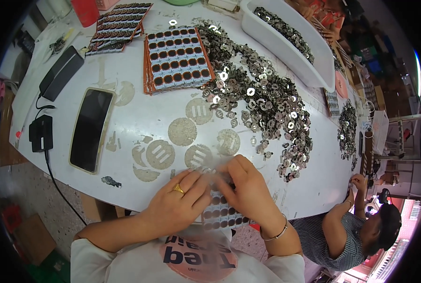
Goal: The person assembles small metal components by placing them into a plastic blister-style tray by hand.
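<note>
My left hand (184, 192), with a gold ring on one finger, is at the table's near edge, its fingers bent and pressed together. Close against it, my right hand (246, 186) has its fingers curled in and the thumb reaching toward the left fingertips. Motion smears the fingertips of both hands, and whatever small piece they pinch cannot be made out. Beneath them lies a sheet with rows of dark round pads (223, 216), partly covered by the hands. Right of the hands spreads a large heap of small shiny metal pieces (272, 101).
A stack of similar orange-edged sheets (178, 59) stands beyond the hands, with more sheets (118, 27) at far left. A phone (92, 129), a black case (62, 73) and a corded adapter (41, 133) lie left. A white bin (321, 70) holds more pieces. A co-worker (347, 226) sits right.
</note>
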{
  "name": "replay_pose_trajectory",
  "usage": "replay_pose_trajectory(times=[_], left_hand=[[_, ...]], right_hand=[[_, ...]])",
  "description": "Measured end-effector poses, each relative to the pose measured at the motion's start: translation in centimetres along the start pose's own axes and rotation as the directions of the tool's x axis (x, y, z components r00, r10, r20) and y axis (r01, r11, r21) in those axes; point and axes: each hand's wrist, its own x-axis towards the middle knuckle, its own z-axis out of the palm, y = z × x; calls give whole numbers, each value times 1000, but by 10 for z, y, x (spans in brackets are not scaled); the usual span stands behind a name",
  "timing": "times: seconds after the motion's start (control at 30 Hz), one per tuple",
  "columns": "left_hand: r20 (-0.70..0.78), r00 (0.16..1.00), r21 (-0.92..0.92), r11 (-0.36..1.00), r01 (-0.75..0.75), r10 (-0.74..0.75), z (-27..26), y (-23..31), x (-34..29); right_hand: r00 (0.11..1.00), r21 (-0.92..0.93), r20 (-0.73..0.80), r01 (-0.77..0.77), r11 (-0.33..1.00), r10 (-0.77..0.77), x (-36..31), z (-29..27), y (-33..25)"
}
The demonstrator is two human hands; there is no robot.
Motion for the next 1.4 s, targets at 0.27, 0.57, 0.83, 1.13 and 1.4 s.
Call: replay_pose_trajectory(times=[0.27, 0.57, 0.83, 1.13, 1.4], left_hand=[[24, 999, 14, 1000, 22, -23, 1, 4, 5], [-22, 1000, -4, 1000, 11, -11, 7, 4, 10], [0, 1000, 12, 1000, 2, -2, 4, 4, 11], [-16, 1000, 35, 999, 10, -10, 6, 6, 11], [14, 999, 64, 998, 29, -30, 3, 10, 13]], right_hand=[[937, -618, -194, 113, 778, -290, 7, -30, 43], [980, 131, -196, 74, 989, -48, 6, -30, 38], [1000, 241, 18, 1, 971, -6, 1, -18, 25], [997, 264, -38, -47, 963, 60, -1, -14, 18], [989, 373, -13, -133, 918, 148, -12, -6, 30]])
